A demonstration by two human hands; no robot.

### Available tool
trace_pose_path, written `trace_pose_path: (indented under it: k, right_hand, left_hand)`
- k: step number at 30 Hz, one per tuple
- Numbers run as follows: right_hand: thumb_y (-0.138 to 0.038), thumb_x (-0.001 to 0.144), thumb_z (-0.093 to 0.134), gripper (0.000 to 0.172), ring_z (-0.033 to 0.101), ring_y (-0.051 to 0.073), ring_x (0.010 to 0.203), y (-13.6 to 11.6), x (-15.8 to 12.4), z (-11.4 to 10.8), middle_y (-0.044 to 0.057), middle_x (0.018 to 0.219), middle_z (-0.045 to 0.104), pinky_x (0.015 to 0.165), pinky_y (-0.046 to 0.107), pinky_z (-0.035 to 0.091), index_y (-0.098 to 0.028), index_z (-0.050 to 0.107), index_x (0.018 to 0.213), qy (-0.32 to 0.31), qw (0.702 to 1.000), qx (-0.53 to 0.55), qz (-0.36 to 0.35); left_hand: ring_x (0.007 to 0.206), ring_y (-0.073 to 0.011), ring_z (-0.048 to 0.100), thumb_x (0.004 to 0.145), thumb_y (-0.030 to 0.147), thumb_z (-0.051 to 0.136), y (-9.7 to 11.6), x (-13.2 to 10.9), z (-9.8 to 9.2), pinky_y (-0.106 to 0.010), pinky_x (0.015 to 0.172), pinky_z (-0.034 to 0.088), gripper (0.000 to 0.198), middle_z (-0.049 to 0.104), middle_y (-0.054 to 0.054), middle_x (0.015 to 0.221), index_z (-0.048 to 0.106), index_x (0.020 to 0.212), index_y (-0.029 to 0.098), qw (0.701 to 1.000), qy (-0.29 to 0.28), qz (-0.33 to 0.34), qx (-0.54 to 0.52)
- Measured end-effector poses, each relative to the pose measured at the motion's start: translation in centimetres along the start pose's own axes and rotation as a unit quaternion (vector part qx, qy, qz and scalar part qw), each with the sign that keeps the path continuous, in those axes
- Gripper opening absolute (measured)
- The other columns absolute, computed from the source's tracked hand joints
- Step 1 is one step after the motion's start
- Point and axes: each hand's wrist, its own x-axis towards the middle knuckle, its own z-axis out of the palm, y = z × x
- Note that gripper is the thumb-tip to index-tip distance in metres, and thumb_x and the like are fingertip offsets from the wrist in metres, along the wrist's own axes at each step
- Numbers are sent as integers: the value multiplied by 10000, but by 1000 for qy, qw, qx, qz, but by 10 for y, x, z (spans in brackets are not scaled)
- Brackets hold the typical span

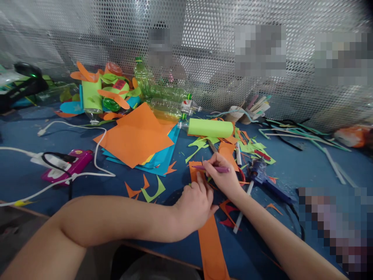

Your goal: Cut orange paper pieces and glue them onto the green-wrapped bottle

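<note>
A purple pen [223, 169] is gripped in my right hand [223, 175], its tip over the far end of a long orange paper strip [214, 249]. The strip runs toward me and reaches past the table's front edge. My left hand [196, 204] lies on the strip with its fingers stretched out, pressing it against the table; it holds nothing. Just beyond my right hand are an orange paper piece [229, 153] and a white marker [238, 153]. A blue glue gun [269, 182] with a glue stick [244, 208] in it lies right of my right wrist.
Orange sheets [136, 134] lie over blue sheets [167, 159] at centre left. Behind are plastic bottles [166, 93], a green-wrapped bottle [210, 128] and paper-decorated bottles [92, 95]. A magenta power strip [83, 160] with white cables sits left. Paper scraps [154, 189] litter the blue table.
</note>
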Motion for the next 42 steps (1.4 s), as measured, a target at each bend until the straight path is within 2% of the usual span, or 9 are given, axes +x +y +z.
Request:
trace_pose_path:
  k: [7, 23, 25, 29, 31, 42]
  right_hand:
    - [-363, 789, 557, 235, 507, 129, 513, 1, -1, 1, -38, 560, 524, 510, 244, 382, -234, 421, 649, -32, 999, 4, -1]
    - [-318, 795, 544, 233, 470, 105, 481, -3, 0, 2, -48, 536, 495, 488, 231, 382, -225, 400, 637, -69, 997, 21, 5]
    - [-316, 793, 543, 229, 458, 106, 475, -3, 0, 1, -54, 520, 478, 491, 234, 374, -224, 401, 637, -44, 999, 19, 3]
    - [-230, 773, 523, 240, 379, 97, 473, -3, -2, -2, -72, 499, 382, 490, 231, 329, -221, 361, 596, 83, 996, -1, -13]
    - [-184, 743, 518, 259, 341, 96, 480, -4, -2, -4, -74, 501, 338, 477, 231, 296, -218, 333, 564, 122, 992, -24, -22]
    - [-164, 716, 502, 290, 306, 98, 488, -6, -1, -5, -72, 492, 293, 478, 238, 273, -216, 287, 528, 141, 988, -53, -19]
  left_hand:
    - [779, -264, 610, 890, 419, 364, -1, 2, -1, -310, 527, 461, 493, 472, -318, 1243, 512, 1151, 28, 1000, -1, -3, -5]
    - [781, -264, 610, 893, 419, 354, 1, 1, 0, -309, 527, 461, 495, 492, -317, 1221, 516, 1142, 23, 1000, 4, 0, -3]
    - [774, -265, 607, 894, 421, 348, 1, 0, 1, -311, 521, 458, 497, 497, -314, 1218, 518, 1140, 25, 1000, 7, 1, 0]
    - [755, -259, 601, 891, 423, 350, 0, 0, 0, -308, 508, 450, 496, 485, -307, 1236, 518, 1146, 33, 1000, 8, 0, 4]
    - [746, -256, 599, 889, 424, 354, 0, 0, 0, -307, 506, 449, 498, 474, -306, 1249, 516, 1151, 32, 1000, 5, 0, 4]
    - [744, -266, 600, 888, 422, 359, 0, 2, 0, -312, 499, 449, 495, 457, -319, 1258, 515, 1149, 32, 1000, -3, 1, -3]
